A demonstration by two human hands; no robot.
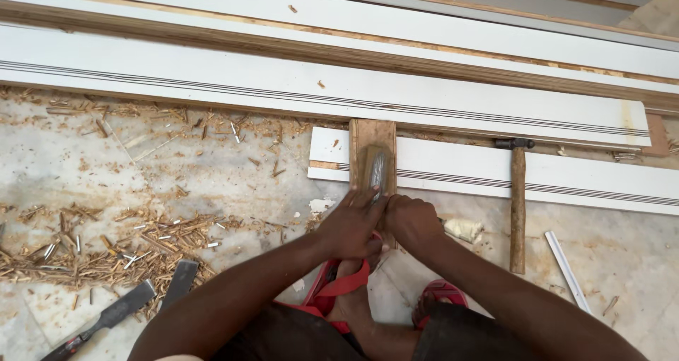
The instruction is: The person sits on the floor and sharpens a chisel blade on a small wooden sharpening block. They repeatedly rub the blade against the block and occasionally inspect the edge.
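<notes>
We press our left hand (pixel 351 226) and right hand (pixel 412 222) close together on the sharpening stone (pixel 375 169), left of the hammer (pixel 518 205).

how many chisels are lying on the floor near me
2. One chisel with a dark handle lies at bottom left, beside the left arm. A second chisel blade lies just right of it, at the edge of the wood shavings. More may be hidden under the shavings.
</notes>
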